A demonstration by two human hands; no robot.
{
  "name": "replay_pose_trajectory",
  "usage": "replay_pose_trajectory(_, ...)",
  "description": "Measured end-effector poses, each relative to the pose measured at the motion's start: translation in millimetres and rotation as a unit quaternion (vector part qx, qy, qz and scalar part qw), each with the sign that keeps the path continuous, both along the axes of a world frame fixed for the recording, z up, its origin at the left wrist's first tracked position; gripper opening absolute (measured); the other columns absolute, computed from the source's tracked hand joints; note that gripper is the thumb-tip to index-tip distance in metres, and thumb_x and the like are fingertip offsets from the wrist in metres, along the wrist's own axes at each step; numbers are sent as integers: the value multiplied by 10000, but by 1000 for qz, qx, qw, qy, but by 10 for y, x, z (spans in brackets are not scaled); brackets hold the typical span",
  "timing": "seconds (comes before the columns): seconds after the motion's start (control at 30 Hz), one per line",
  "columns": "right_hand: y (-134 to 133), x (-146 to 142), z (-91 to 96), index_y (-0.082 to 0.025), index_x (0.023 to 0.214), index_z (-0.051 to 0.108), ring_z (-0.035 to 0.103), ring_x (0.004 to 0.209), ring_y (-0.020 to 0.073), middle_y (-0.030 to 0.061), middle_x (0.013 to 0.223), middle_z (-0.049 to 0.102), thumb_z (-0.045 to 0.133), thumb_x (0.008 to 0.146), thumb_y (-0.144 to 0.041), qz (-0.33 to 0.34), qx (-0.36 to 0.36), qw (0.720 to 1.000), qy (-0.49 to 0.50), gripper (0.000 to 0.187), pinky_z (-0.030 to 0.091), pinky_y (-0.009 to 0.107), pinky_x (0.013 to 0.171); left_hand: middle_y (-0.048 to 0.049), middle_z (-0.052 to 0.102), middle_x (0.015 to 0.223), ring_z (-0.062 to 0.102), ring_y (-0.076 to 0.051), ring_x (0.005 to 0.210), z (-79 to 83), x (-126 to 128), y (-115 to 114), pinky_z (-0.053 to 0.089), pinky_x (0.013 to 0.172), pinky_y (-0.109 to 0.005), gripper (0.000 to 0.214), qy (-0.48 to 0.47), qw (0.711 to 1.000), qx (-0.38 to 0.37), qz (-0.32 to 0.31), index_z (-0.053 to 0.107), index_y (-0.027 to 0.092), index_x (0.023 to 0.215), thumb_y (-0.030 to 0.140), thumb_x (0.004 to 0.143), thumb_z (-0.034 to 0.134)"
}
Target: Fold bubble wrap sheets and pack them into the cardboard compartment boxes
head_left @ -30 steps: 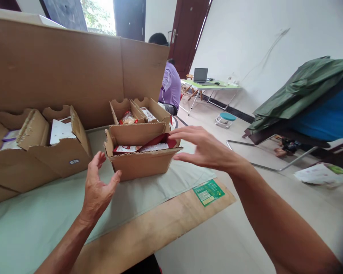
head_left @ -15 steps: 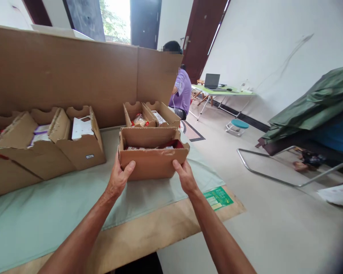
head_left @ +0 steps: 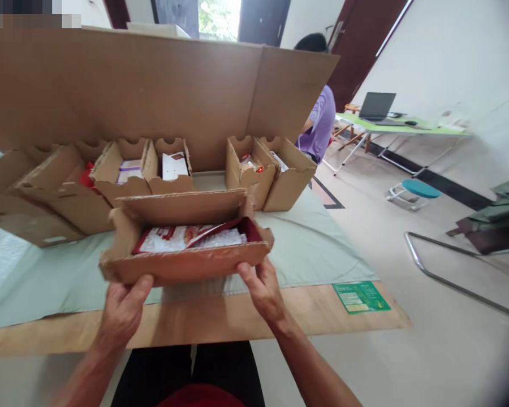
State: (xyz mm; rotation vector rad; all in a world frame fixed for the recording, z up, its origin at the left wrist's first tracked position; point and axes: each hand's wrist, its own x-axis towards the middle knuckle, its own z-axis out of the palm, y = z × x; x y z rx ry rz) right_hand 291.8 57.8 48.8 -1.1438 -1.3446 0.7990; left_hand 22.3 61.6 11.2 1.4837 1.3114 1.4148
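Between my two hands is an open cardboard bin [head_left: 186, 268], raised above the cloth near the table's front edge and tipped toward me. My left hand [head_left: 125, 308] grips its lower left corner, thumb on the front wall. At the right end, my right hand [head_left: 261, 285] holds it the same way, with the other fingers hidden underneath. Inside lie red-and-white packages [head_left: 165, 238] and clear bubble wrap [head_left: 223, 238]. Behind it stand a bin with a white box [head_left: 173, 165] and a bin holding a clear, red-trimmed packet [head_left: 249, 162].
More cardboard bins [head_left: 63, 198] line the left. A tall cardboard panel [head_left: 152, 96] backs the row. Beyond its right end sits a person in a purple shirt [head_left: 322, 121]. A green label [head_left: 360, 297] lies on the table's right corner. A teal stool [head_left: 419, 188] stands on the floor.
Both hands have brought the bin toward me and left, tilting it so more of its contents show. My view has turned left and down, showing more bins.
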Motion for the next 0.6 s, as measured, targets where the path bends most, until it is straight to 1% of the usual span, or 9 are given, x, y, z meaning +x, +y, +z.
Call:
replay_pose_trajectory(0.07,-104,123,-20,-234,1392,636,653,1212,339,115,1257,729,587,925,-674,-54,2,998,-13,643,495,499,1097,-98,779,958,727,-310,984,153,213,109,593,997,-450,531,-49,998,-12,-36,742,165,1178,591,866,689)
replay_pose_trajectory(0.13,-375,322,-103,-236,1300,701,680,1155,348,108,1170,760,605,941,-610,-120,3,992,-37,527,518,493,1060,-111,775,937,724,-331,1002,232,459,70,605,967,-468,573,-75,993,-19,-86,745,163,1170,627,835,709)
replay_pose_trajectory(0.23,-855,524,-287,-233,1277,722,696,1139,372,108,1131,775,612,955,-532,-214,-16,976,-45,452,562,461,973,-127,778,982,719,-342,1063,187,655,-160,608,967,-474,587,-87,982,-49,-161,704,188,1287,597,867,695)
replay_pose_trajectory(0.3,-1008,483,-357,-235,1335,693,695,1143,376,109,1137,775,594,960,-545,-230,-27,972,-49,496,584,435,911,-130,784,984,728,-347,1064,113,589,-256,614,960,-467,574,-79,975,-79,-191,699,186,1306,566,875,700)
replay_pose_trajectory(0.33,-1000,415,-356,-237,1359,677,700,1127,372,109,1139,774,593,956,-561,-220,-28,974,-51,524,589,430,898,-130,787,962,737,-351,1040,87,507,-250,620,944,-464,558,-73,976,-88,-187,717,177,1276,563,873,703)
replay_pose_trajectory(0.4,-834,239,-287,-244,1402,640,710,1090,349,107,1155,768,599,946,-589,-172,-27,983,-50,573,588,433,919,-131,791,941,746,-356,1008,76,307,-129,623,934,-470,537,-67,983,-83,-149,743,156,1215,569,876,693)
replay_pose_trajectory(0.47,-586,91,-174,-251,1469,574,691,1145,330,107,1223,744,580,959,-598,-115,-25,992,-37,617,558,452,1007,-135,790,997,739,-357,1044,119,141,66,600,991,-494,539,-78,991,-38,-101,738,152,1220,571,886,678)
replay_pose_trajectory(0.53,-425,22,-92,-259,1515,519,645,1246,327,107,1302,712,568,970,-597,-82,-15,996,-28,643,512,470,1087,-139,778,1103,711,-357,1137,185,75,213,553,1076,-515,535,-89,992,7,-83,715,169,1271,550,898,674)
replay_pose_trajectory(0.6,-448,33,-96,-271,1526,506,615,1303,335,105,1361,685,579,973,-576,-91,-1,995,-33,636,484,481,1124,-144,762,1175,687,-363,1200,233,125,243,543,1093,-523,529,-100,990,20,-102,702,182,1299,527,899,685)
